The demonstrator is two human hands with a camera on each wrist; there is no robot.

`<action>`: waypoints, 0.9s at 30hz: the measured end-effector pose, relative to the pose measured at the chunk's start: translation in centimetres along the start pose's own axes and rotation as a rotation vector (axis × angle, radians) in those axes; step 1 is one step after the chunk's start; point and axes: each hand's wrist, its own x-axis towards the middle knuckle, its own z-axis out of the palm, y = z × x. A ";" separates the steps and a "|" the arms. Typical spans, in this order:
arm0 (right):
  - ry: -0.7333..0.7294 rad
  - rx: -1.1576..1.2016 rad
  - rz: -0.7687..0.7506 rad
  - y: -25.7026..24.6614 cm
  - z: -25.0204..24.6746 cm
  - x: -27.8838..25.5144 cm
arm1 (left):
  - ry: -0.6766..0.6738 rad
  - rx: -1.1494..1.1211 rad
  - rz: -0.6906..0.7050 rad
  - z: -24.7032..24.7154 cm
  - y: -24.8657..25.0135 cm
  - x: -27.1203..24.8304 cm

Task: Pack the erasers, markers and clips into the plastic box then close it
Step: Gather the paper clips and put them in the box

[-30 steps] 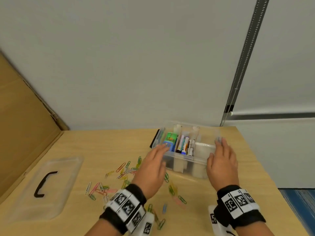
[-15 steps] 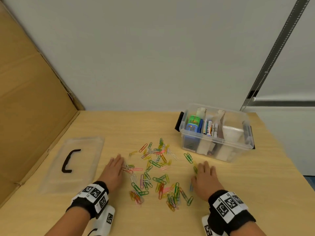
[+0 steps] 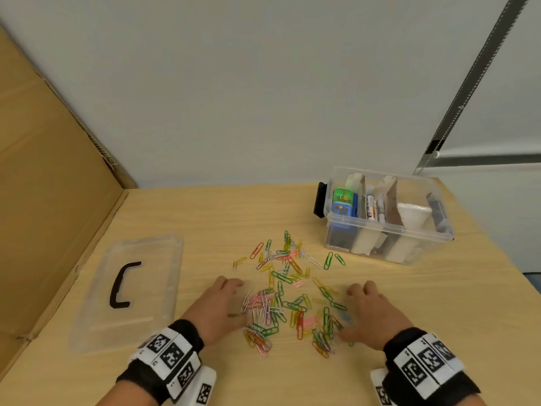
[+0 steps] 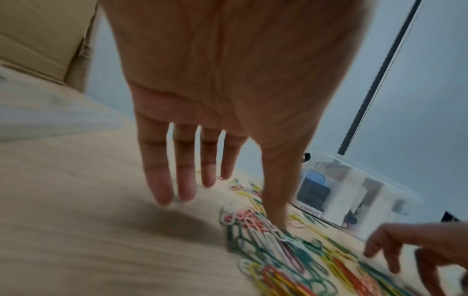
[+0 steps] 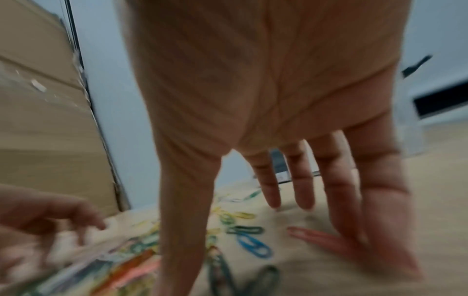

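My left hand (image 3: 218, 307) and right hand (image 3: 370, 316) lie flat on the wooden table (image 3: 205, 215), fingers straight, gripping nothing — flanking the scattered coloured paper clips (image 3: 288, 297). The clear plastic box (image 3: 383, 218) stands open behind them, to the right.

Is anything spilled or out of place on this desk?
Yes. Coloured paper clips lie scattered loose over the table between the left hand and right hand, not in the plastic box. The box stands open; its lid lies apart at the left.
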 end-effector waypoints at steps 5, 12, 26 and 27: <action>-0.065 0.137 -0.028 -1.4 1.4 0.0 | -0.182 -0.059 -0.045 1.3 0.8 -0.5; -0.014 0.241 -0.103 -3.4 0.1 1.9 | -0.106 -0.108 0.027 2.1 3.1 1.4; -0.062 -0.003 -0.249 -3.9 2.3 2.6 | -0.004 0.117 0.123 2.6 2.1 3.9; -0.049 0.013 -0.274 -3.8 2.0 2.4 | 0.002 0.106 0.141 3.0 2.3 3.3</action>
